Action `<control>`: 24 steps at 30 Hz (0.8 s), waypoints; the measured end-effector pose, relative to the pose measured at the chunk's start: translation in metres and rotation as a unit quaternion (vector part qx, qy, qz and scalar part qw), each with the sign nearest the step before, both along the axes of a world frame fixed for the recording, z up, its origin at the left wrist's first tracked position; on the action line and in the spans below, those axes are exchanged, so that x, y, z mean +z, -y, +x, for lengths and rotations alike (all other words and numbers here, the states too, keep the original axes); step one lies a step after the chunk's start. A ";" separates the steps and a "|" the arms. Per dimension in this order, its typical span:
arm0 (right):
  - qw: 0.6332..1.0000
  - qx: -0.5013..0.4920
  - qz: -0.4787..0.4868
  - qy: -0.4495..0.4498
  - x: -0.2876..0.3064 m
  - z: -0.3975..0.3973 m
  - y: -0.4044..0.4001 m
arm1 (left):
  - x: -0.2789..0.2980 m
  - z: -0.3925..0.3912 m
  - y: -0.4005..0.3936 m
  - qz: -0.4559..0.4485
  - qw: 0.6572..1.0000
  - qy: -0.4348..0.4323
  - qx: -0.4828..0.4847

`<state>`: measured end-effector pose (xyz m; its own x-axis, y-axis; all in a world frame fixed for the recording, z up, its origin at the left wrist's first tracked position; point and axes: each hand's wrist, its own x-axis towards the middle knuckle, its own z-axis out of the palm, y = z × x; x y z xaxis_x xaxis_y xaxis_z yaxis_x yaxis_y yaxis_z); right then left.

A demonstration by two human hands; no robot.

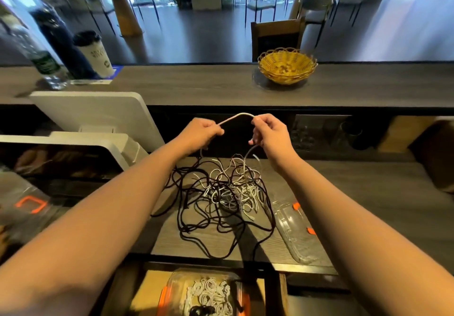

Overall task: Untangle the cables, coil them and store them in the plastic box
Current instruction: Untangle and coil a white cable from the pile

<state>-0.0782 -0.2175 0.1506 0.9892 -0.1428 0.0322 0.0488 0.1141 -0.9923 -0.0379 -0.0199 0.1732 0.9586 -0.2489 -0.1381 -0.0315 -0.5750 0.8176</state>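
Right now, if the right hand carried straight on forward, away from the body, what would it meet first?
Probably the dark front panel under the raised counter, just beyond the right hand. Nothing shows between them, though depth is unclear. The hand pinches the white cable.

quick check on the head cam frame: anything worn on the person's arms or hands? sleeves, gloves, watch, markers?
Nothing worn that shows. Both forearms are bare from the frame's lower edge up to the wrists: no sleeve cuffs in view. The left hand and right hand have no gloves, and no watch, bands, rings or tracking markers are visible. Upper arms are out of frame, so sleeves higher up cannot be ruled out.
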 end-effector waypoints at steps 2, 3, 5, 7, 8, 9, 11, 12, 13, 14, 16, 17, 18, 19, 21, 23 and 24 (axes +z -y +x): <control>0.999 0.000 0.053 -0.002 0.004 -0.001 0.003 | -0.015 -0.008 -0.009 0.009 0.998 -0.053 0.015; 0.997 0.002 0.073 -0.003 0.005 -0.002 0.006 | -0.021 -0.014 -0.012 -0.012 0.996 -0.086 0.027; 0.994 0.013 0.106 -0.016 0.007 -0.004 0.009 | -0.030 -0.023 -0.018 -0.061 0.990 -0.114 0.058; 0.988 0.027 0.145 -0.038 0.007 -0.006 0.008 | -0.032 -0.019 -0.024 -0.070 0.990 -0.061 0.103; 0.985 0.031 0.159 -0.051 0.007 -0.007 0.007 | -0.029 -0.016 -0.026 -0.072 0.990 -0.029 0.122; 0.984 0.034 0.162 -0.064 0.006 -0.008 0.005 | -0.024 -0.012 -0.026 -0.085 0.987 -0.009 0.136; 0.987 0.040 0.125 -0.089 0.004 -0.010 0.001 | -0.007 -0.009 -0.025 -0.128 0.979 0.020 0.157; 0.990 0.048 0.088 -0.100 0.002 -0.013 -0.001 | 0.003 -0.007 -0.024 -0.144 0.976 0.039 0.161; 0.991 0.061 0.044 -0.108 0.001 -0.016 -0.003 | 0.014 -0.006 -0.022 -0.153 0.973 0.062 0.159; 0.991 0.073 0.002 -0.109 0.001 -0.020 -0.005 | 0.025 -0.006 -0.019 -0.152 0.973 0.086 0.149; 0.991 0.086 -0.053 -0.088 0.000 -0.025 -0.008 | 0.046 -0.006 -0.012 -0.129 0.976 0.129 0.118; 0.992 0.084 -0.070 -0.069 0.002 -0.027 -0.009 | 0.056 -0.007 -0.008 -0.111 0.978 0.141 0.102; 0.992 0.082 -0.082 -0.050 0.005 -0.028 -0.011 | 0.064 -0.008 -0.004 -0.093 0.981 0.148 0.085; 0.992 0.083 -0.087 -0.030 0.009 -0.029 -0.013 | 0.070 -0.010 0.000 -0.070 0.983 0.153 0.069; 0.992 0.098 -0.075 0.003 0.017 -0.031 -0.019 | 0.075 -0.016 0.005 -0.017 0.987 0.157 0.033; 0.992 0.118 -0.033 0.014 0.024 -0.032 -0.026 | 0.067 -0.019 0.005 0.013 0.988 0.156 0.003; 0.992 0.126 -0.007 0.008 0.026 -0.032 -0.030 | 0.057 -0.019 0.002 0.023 0.987 0.156 -0.003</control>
